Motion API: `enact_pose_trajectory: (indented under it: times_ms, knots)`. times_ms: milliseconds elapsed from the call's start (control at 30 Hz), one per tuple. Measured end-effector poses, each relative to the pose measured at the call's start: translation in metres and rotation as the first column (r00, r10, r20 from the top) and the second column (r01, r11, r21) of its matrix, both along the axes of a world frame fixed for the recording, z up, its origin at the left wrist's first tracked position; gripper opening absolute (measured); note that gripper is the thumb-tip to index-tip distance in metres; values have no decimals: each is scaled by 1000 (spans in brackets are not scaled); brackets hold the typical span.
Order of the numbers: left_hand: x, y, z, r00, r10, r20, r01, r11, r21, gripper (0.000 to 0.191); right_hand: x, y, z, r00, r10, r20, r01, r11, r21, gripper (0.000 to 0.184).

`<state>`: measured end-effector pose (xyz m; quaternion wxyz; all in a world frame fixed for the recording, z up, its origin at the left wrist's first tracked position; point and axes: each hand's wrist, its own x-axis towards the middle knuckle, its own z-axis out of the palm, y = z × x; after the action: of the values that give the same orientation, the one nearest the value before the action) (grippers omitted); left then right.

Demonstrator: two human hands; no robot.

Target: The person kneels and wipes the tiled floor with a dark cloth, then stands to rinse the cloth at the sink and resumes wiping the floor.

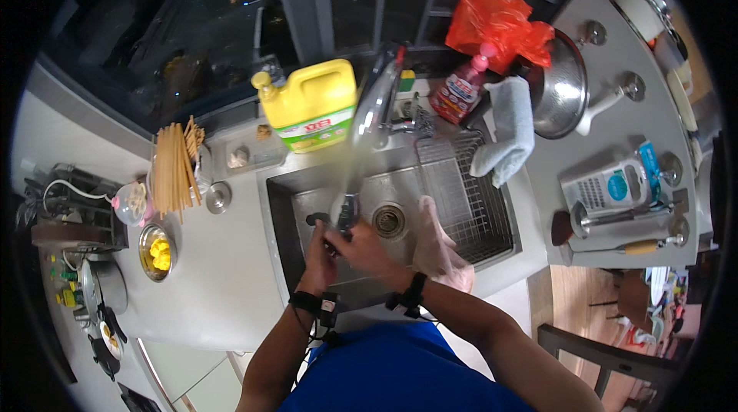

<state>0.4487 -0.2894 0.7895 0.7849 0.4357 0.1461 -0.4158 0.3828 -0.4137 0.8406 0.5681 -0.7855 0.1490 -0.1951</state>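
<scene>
Over the stainless-steel sink (323, 196), my two hands are close together below the spout end of a chrome faucet (369, 115). My left hand (318, 262) is closed around a small dark object (317, 218), which is mostly hidden by the fingers. From the right, my right hand (366, 250) reaches across with curled fingers that grip the same object. The black tip of the faucet (348, 210) partly overlaps the right fingers. Behind the right hand is the round drain strainer (389, 222). A pink cloth (435, 245) drapes over the sink's front edge beside my right forearm.
A wire basket (467, 193) fills the sink's right side, with a pale blue cloth (510, 124) at its corner. Behind stand a yellow detergent jug (314, 103) and a red pump bottle (459, 92). Chopsticks (173, 170) and a steel bowl (151, 268) are on the left counter.
</scene>
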Motion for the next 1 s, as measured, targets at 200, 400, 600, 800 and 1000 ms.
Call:
enact_pose_trajectory:
  times_ms: [200, 400, 600, 800, 1000]
  knots:
    - [-5, 9, -2, 990, -131, -43, 116, 961, -252, 51, -14, 38, 6, 989, -13, 145, 25, 996, -86, 38]
    - [-7, -16, -21, 1000, -10, 17, 7, 984, 180, 32, 12, 3, -42, 992, 40, -117, -97, 836, -541, 32]
    - [-8, -27, 2, 991, 62, 118, -76, 990, 120, 33, 32, -40, -89, 939, -274, -207, 197, 924, -327, 36]
    - [-1, -29, -5, 974, 88, 209, -108, 990, 86, 46, 14, -22, -76, 935, 115, -337, 267, 399, 877, 56]
    - [15, -11, 7, 999, 14, -42, -21, 986, -163, 45, -10, 20, -25, 999, 10, -45, -16, 993, -121, 47]
